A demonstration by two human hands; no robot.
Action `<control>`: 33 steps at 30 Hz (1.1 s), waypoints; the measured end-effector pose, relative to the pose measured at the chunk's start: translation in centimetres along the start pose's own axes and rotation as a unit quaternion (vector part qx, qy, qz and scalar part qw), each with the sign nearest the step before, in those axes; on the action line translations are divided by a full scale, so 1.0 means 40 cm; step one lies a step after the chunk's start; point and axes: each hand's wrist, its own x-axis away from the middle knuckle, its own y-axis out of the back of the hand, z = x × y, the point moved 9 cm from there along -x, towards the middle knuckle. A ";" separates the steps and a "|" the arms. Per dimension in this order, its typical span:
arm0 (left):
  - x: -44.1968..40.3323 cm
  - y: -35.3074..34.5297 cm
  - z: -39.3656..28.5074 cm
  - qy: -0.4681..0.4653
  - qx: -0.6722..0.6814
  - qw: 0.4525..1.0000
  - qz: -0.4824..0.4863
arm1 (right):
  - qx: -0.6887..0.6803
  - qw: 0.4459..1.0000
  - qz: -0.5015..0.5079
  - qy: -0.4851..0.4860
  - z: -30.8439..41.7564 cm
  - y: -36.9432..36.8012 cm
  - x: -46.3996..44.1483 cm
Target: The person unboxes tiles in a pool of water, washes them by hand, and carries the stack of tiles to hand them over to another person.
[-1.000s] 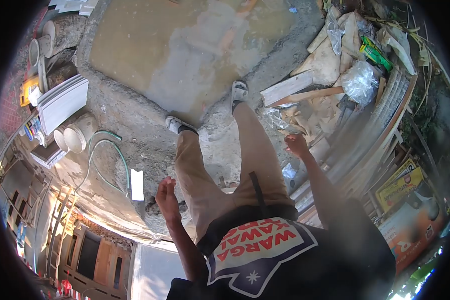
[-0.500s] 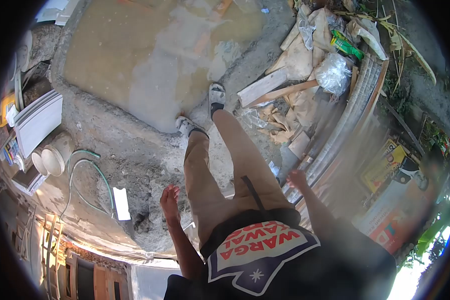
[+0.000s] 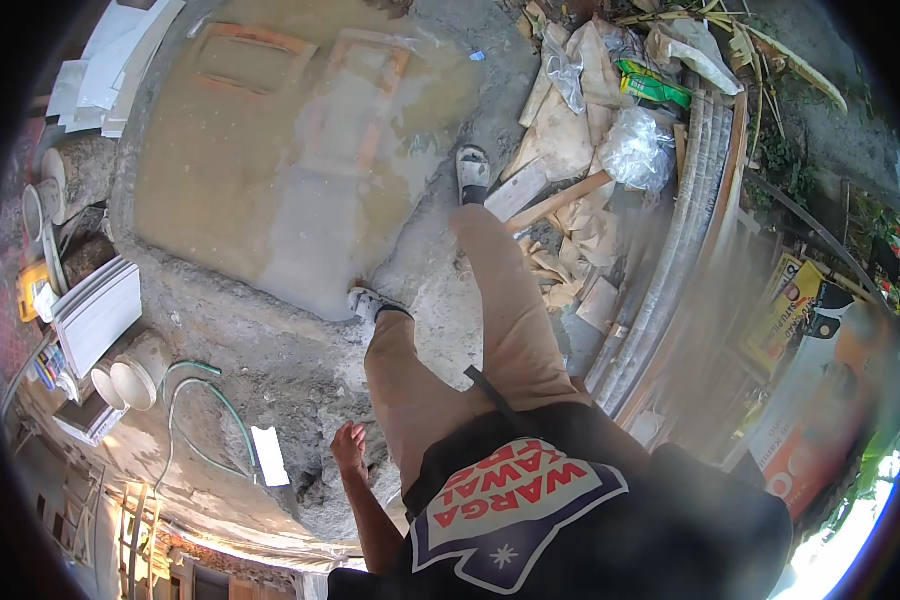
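Note:
My left hand [image 3: 350,446] hangs beside my left thigh, above rough grey ground [image 3: 310,410]. Its fingers are loosely curled and a little apart, with nothing visible in them. To its left lie a white rectangular piece [image 3: 269,456] and a thin green hose [image 3: 215,405], neither touched by the hand. My right hand is out of sight; only the black sleeve side of that arm shows. My feet in sandals [image 3: 473,170] step along the edge of a shallow basin of muddy water [image 3: 230,170].
Orange-brown frames [image 3: 260,38] lie in the water. Right of my path are torn brown paper sacks [image 3: 560,130], clear plastic [image 3: 638,150], wooden boards [image 3: 565,200] and long grey pipes [image 3: 675,235]. Buckets [image 3: 135,383] and stacked white panels [image 3: 98,315] stand at left.
I have stepped forward along the basin edge, my right leg further ahead. My right hand, visible before at the right, has left the view. My left hand appears lower in the picture.

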 end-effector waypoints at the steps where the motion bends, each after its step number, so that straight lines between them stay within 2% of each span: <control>1: 0.031 -0.027 -0.036 -0.006 0.018 1.000 -0.021 | 0.012 1.000 0.003 0.001 0.003 0.043 -0.051; 4: 0.099 -0.146 -0.105 -0.017 0.079 0.994 -0.074 | 0.090 0.995 0.007 0.041 0.094 0.282 -0.298; 5: 0.128 -0.199 -0.104 -0.037 0.109 0.988 -0.098 | 0.103 0.994 0.012 0.045 0.124 0.371 -0.394; 6: 0.172 -0.198 -0.040 -0.012 0.118 0.988 -0.097 | 0.088 0.995 0.024 0.041 0.164 0.456 -0.473; 8: 0.146 -0.347 0.083 0.013 0.173 0.982 -0.077 | -0.181 0.975 0.108 -0.065 0.320 0.682 -0.600; 10: 0.260 -0.518 0.148 0.062 0.123 0.986 -0.092 | -0.398 0.894 0.174 0.113 0.466 0.895 -0.762; 11: 0.292 -0.581 0.098 -0.061 -0.129 0.989 -0.022 | -0.161 0.987 -0.002 0.013 0.717 1.076 -0.673; 12: 0.312 -0.693 0.073 -0.191 -0.361 0.912 0.047 | -0.228 0.972 -0.009 0.060 0.776 1.183 -0.759; 13: 0.383 -0.759 0.043 -0.283 -0.306 0.901 0.120 | -0.294 0.951 -0.013 0.098 0.838 1.274 -0.786; 14: 0.403 -0.775 0.051 -0.257 -0.303 0.912 0.106 | -0.282 0.953 -0.036 0.102 0.874 1.337 -0.802; 16: 0.447 -0.896 -0.070 -0.212 -0.286 0.931 0.080 | -0.256 0.955 -0.088 0.122 1.049 1.475 -0.778; 18: 0.461 -0.941 -0.106 -0.087 -0.033 0.996 0.019 | -0.242 0.960 -0.061 0.126 1.086 1.488 -0.804; 20: 0.506 -0.987 -0.123 0.082 0.188 0.978 -0.046 | -0.225 0.968 -0.028 0.109 1.064 1.453 -0.793; 22: 0.467 -1.014 -0.119 0.072 0.206 0.976 -0.026 | -0.142 0.983 0.035 0.110 0.968 1.382 -0.792; 23: 0.440 -1.035 -0.117 0.065 0.212 0.975 -0.017 | -0.068 0.996 0.022 0.048 0.942 1.354 -0.745; 25: 0.386 -1.090 -0.158 0.054 0.185 0.981 0.011 | 0.110 0.976 -0.017 0.189 0.877 1.319 -0.718; 27: 0.294 -1.131 -0.166 0.031 0.184 0.982 0.031 | 0.076 0.993 0.037 0.083 0.826 1.303 -0.615; 28: 0.273 -1.148 -0.160 0.025 0.184 0.982 0.039 | 0.160 0.974 0.016 0.161 0.766 1.305 -0.673; 30: 0.260 -1.187 -0.216 0.017 0.220 0.974 0.045 | 0.333 0.891 -0.072 0.301 0.631 1.310 -0.779; 33: 0.240 -1.224 -0.236 0.002 0.259 0.964 0.060 | 0.294 0.918 -0.038 0.264 0.676 1.366 -0.766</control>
